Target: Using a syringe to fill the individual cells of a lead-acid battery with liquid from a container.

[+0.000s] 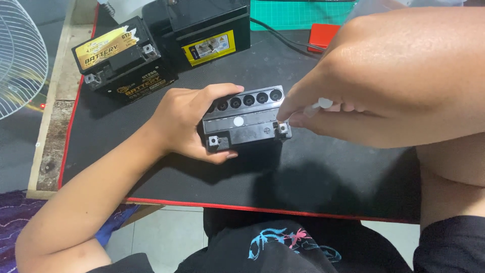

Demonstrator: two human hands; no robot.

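Note:
A small black battery (pixel 246 122) with a row of several round filler holes along its top rests on the black desk mat (pixel 151 172). My left hand (pixel 187 121) grips its left end, thumb at the front and fingers behind. My right hand (pixel 364 96), very close to the camera, pinches a small white object (pixel 323 103) at the battery's right end, beside the terminal (pixel 283 128). What the white object is cannot be told.
Two more black batteries stand at the back: a small one with yellow labels (pixel 121 58) and a larger one (pixel 202 30). A red item (pixel 322 34), a black cable (pixel 283 38) and a green cutting mat (pixel 298 12) lie behind. A white fan grille (pixel 20 55) is at left.

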